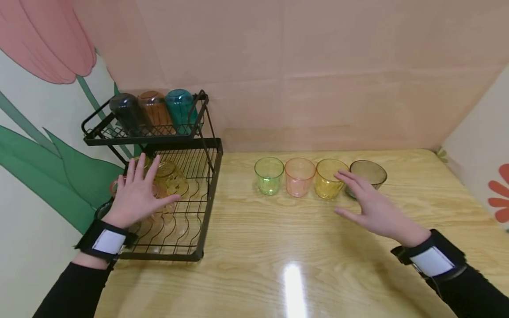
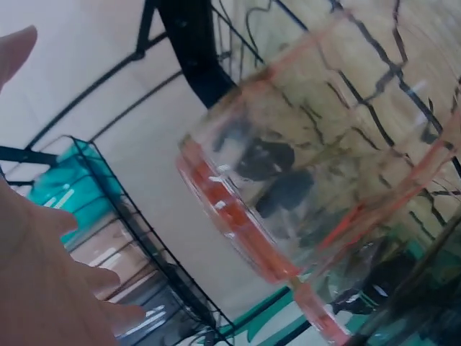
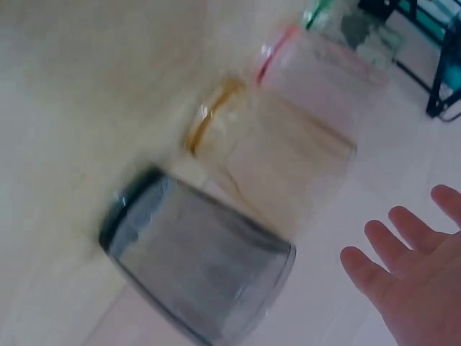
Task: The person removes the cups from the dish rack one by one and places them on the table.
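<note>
My left hand [image 1: 137, 194] has its fingers spread over the lower tier of a black dish rack [image 1: 210, 198], holding nothing. Upside down beside it on that tier is a yellow glass [image 1: 172, 180]; a pink-tinted glass [image 2: 238, 216] shows close up in the left wrist view. The hand partly hides other glasses behind it. To the right, a green glass [image 1: 269, 179], a pink glass [image 1: 299, 179], a yellow glass [image 1: 326, 187] and a grey glass [image 3: 202, 252] stand upright in a row. My right hand [image 1: 374, 210], fingers extended and holding nothing, overlaps the last two in the head view.
On the rack's upper tier sit a dark glass [image 1: 128, 110], a brown glass [image 1: 154, 108] and a teal glass [image 1: 180, 108], all upside down. A wood-grain table [image 1: 254, 238] supports everything, with a pinkish backdrop [image 1: 318, 79] behind and a white side panel [image 1: 483, 128] at right.
</note>
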`<state>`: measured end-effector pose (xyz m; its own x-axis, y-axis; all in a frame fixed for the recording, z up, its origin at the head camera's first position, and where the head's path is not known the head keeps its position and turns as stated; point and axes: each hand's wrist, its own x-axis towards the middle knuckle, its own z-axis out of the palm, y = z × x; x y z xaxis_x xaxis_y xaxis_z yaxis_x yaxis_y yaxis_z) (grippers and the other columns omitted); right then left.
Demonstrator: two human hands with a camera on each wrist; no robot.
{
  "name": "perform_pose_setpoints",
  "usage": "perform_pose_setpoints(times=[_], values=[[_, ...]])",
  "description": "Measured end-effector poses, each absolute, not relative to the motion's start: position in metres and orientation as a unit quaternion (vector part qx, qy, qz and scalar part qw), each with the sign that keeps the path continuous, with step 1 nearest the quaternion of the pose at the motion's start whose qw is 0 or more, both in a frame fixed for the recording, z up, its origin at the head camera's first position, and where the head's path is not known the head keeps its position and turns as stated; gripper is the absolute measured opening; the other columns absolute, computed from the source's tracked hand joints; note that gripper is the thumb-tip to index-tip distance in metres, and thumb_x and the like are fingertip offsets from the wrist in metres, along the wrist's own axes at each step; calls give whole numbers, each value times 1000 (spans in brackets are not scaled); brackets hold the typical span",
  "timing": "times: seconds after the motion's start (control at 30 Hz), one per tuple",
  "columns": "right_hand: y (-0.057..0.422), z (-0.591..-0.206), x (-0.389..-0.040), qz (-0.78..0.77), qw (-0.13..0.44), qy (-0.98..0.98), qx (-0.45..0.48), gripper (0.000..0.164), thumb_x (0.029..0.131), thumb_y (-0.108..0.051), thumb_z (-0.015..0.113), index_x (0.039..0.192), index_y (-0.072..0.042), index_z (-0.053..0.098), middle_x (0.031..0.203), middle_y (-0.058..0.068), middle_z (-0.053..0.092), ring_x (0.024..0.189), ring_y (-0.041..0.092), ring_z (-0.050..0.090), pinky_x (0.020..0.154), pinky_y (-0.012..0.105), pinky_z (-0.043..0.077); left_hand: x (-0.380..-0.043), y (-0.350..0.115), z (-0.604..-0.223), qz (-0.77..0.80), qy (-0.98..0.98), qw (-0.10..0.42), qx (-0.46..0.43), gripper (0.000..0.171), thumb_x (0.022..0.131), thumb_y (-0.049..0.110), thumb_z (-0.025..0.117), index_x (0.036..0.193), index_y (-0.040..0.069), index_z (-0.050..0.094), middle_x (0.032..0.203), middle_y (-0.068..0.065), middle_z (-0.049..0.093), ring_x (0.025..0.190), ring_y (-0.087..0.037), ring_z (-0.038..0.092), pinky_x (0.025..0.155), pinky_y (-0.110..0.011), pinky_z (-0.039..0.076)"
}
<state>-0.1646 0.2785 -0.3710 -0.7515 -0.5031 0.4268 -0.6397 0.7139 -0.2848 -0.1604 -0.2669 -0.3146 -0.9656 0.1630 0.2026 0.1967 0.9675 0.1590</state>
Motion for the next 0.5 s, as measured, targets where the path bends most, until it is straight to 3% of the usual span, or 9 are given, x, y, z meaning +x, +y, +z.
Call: perform_pose_setpoints(times=[0.5], values=[[261, -386, -153, 190, 159, -904, 348, 85, 81, -26, 80, 150, -7, 34, 149, 19, 35, 129, 37, 41, 93, 56, 43, -168, -279, -332, -89, -992, 34, -82, 111, 80, 66, 65, 156, 6, 10, 154, -35, 0, 135, -60, 2, 95, -78, 18]])
